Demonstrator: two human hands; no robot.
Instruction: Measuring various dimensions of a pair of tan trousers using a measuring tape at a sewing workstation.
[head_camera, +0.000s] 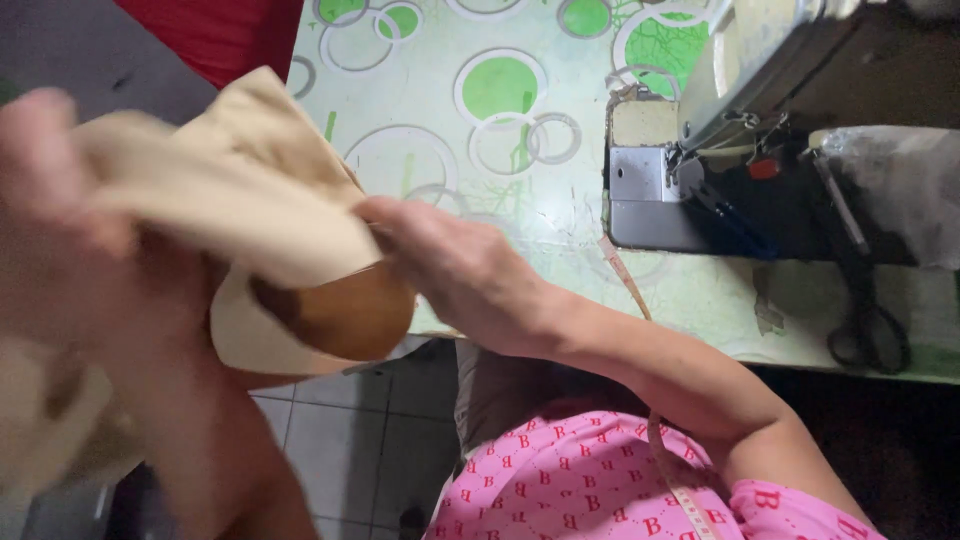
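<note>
Both hands grip a cream-coloured piece of folded fabric (230, 190), held up in the air to the left of the grey sewing machine (790, 90), well apart from it. The right hand (450, 265) pinches the cloth's right edge between thumb and fingers, its forearm running back toward the pink printed garment (590, 480) the person wears. The left hand (50, 190), blurred and very near the camera, is closed over the cloth's left end. A tan-brown rounded patch (345, 315) shows at the underside of the cloth, just left of the right hand; what it is cannot be told.

The machine stands on the bench (440, 150), whose covering is pale green with green discs and white rings. Dark-handled scissors (870, 330) lie on the bench below the machine. A cloth measuring tape (628, 285) trails from the machine's metal plate (650, 195) down toward the person's chest. Grey floor tiles (350, 440) show below the bench edge, left of the machine.
</note>
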